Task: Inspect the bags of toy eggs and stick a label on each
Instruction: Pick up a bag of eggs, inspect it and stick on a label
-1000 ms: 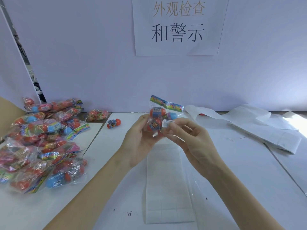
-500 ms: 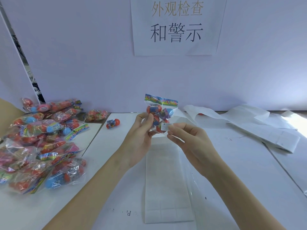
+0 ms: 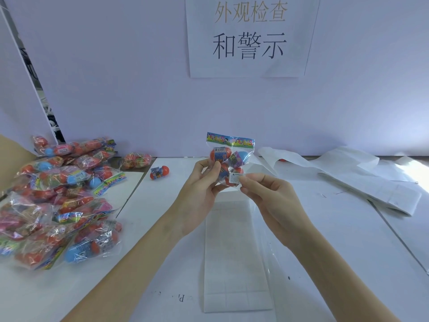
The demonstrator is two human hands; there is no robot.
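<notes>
Two hands raised above the desk (image 3: 325,228): left hand (image 3: 199,189) pinching bag of toy eggs (image 3: 228,160) upright, right hand (image 3: 271,201) pinching white warning label (image 3: 235,178) against its lower front. Heaped unlabelled bags (image 3: 58,196) at left.

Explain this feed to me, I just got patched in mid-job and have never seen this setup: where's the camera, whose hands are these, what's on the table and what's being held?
There is no machine here. The one view comes from a camera worn on a person's head, looking forward and down at their own two bare hands.

The left hand holds up a clear bag of toy eggs by its side. The right hand has its fingertips at a small white warning label on the bag's lower front.

On the white table, a sheet of labels lies below the hands. A pile of bags sits on the left, with one loose egg near it. Used backing paper is heaped on the right. A paper sign with Chinese characters hangs on the wall.
</notes>
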